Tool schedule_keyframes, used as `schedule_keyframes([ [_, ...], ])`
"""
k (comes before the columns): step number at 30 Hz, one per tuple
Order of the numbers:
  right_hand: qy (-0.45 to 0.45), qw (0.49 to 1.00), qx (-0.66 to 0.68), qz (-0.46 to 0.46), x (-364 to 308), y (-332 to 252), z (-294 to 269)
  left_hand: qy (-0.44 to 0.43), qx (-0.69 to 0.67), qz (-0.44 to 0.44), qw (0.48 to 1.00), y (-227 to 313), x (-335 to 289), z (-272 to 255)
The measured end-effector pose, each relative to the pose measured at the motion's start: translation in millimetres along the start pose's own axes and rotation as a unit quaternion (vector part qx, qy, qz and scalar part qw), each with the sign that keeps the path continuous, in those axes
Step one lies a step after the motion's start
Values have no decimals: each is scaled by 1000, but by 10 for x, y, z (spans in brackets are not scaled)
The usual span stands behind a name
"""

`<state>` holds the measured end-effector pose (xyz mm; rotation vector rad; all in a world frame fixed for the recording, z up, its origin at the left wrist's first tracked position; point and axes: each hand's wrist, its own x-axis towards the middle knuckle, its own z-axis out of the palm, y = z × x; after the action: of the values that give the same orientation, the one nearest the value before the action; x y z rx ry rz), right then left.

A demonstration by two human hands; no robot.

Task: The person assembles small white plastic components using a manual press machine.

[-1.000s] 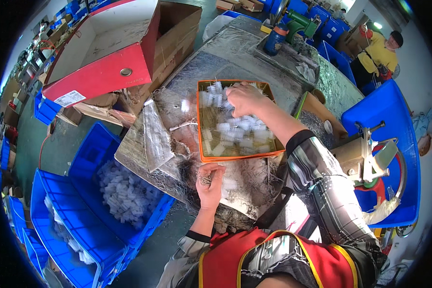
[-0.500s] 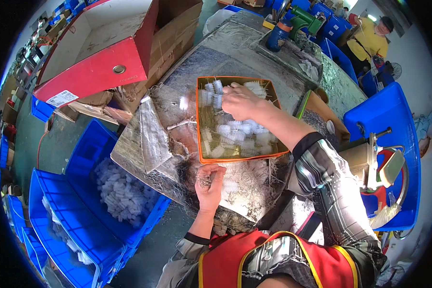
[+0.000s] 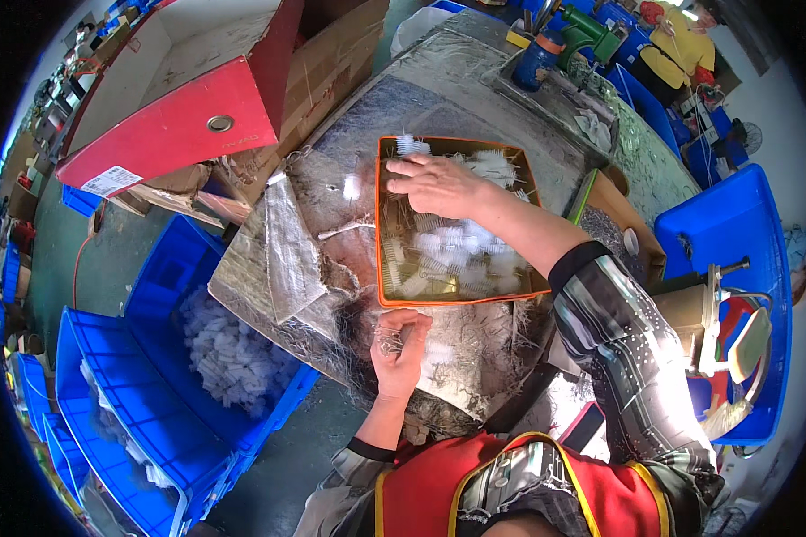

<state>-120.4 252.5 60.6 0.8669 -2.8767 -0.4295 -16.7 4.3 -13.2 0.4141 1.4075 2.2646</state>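
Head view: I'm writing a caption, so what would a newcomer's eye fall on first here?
First, probably the orange-rimmed tray of white bristly pieces mid-picture on the worktable, with the right hand over it and the left hand curled just nearer the person. Next come the big red box at upper left and the blue bin at lower left, holding a heap of pale pieces.

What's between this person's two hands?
Between the right hand and the left hand, the head view shows white bristle brushes and the near edge of their orange-rimmed tray.
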Motion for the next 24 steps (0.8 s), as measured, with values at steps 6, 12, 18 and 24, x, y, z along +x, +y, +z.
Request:
schedule_keyframes([
  [6, -12, 998, -46, 27, 125, 138, 161, 6, -21, -12, 1000, -11, 2, 4],
  [12, -28, 998, -48, 31, -34, 276, 237, 0, -15, -7, 1000, 0, 11, 1],
  [18, -55, 995, 23, 83, -33, 276, -29, -3, -7, 9, 1000, 25, 39, 15],
  [24, 283, 904, 204, 246, -14, 372, -398, -12, -18, 6, 1000, 22, 39, 18],
])
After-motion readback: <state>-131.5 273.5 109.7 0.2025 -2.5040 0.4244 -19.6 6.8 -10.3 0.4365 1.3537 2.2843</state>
